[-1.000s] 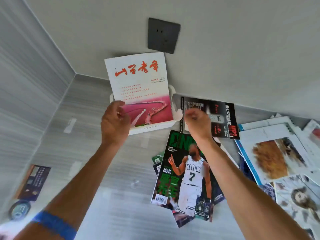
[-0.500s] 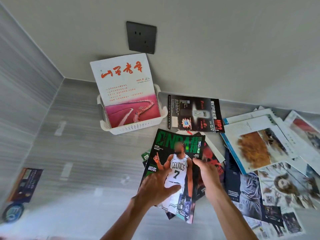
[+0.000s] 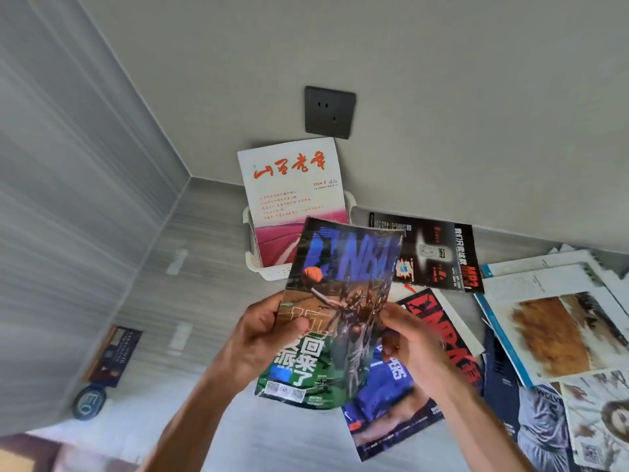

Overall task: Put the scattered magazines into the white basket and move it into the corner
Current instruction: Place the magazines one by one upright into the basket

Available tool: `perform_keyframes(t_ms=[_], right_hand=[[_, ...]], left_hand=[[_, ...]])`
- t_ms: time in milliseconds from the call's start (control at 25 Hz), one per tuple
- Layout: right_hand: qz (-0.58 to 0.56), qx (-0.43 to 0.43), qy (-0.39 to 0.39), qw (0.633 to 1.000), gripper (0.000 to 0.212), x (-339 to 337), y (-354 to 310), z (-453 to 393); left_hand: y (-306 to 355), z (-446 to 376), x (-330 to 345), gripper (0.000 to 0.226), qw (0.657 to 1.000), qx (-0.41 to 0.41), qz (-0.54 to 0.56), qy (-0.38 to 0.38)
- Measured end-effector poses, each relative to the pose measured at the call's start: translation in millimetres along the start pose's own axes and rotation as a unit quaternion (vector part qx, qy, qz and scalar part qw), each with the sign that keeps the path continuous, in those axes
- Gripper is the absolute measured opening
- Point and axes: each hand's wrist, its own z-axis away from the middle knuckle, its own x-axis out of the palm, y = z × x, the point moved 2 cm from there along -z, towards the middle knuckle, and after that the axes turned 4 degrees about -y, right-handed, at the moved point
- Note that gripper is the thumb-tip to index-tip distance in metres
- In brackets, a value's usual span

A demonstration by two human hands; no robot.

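I hold an NBA basketball magazine (image 3: 337, 301) upright above the floor, between me and the white basket (image 3: 253, 253). My left hand (image 3: 262, 338) grips its left edge, and my right hand (image 3: 408, 345) pinches its right edge. The basket stands against the wall under a dark socket. A white magazine with red lettering (image 3: 292, 189) stands in it, leaning on the wall. Other magazines lie scattered on the floor to the right: a black one (image 3: 439, 257), a red and black one (image 3: 442, 332) and a blue one (image 3: 384, 413) below the held one.
A dark wall socket (image 3: 329, 111) sits above the basket. The room corner (image 3: 190, 178) lies left of the basket. A dark booklet (image 3: 114, 356) and a round dark object (image 3: 89, 401) lie by the left wall. More magazines (image 3: 558, 335) pile up at the right.
Both hands left the basket with the white magazine standing in it, came down to the pile, and lifted an NBA magazine, which now hangs upright in front of the basket.
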Motion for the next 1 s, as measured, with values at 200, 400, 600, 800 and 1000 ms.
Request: perform_keyframes(t_ms=[200, 400, 600, 800, 1000], right_hand=[[0.123, -0.188, 0.025, 0.974, 0.014, 37, -112, -39], [0.253, -0.255, 0.123, 0.925, 0.019, 81, -186, -112], [0.281, -0.168, 0.146, 0.934, 0.024, 68, -145, -155], [0.283, -0.114, 0.138, 0.942, 0.017, 51, -115, -173], [0.265, -0.146, 0.180, 0.936, 0.022, 10, -67, -94]], left_hand=[[60, -58, -52, 0.036, 0.958, 0.089, -0.084, 0.258], [64, -135, -107, 0.035, 0.918, 0.048, -0.142, 0.368], [12, -146, -134, 0.027, 0.911, -0.052, -0.216, 0.347], [-10, -154, -146, 0.014, 0.857, -0.147, -0.354, 0.344], [-17, -104, -80, 0.023, 0.840, -0.043, -0.405, 0.359]])
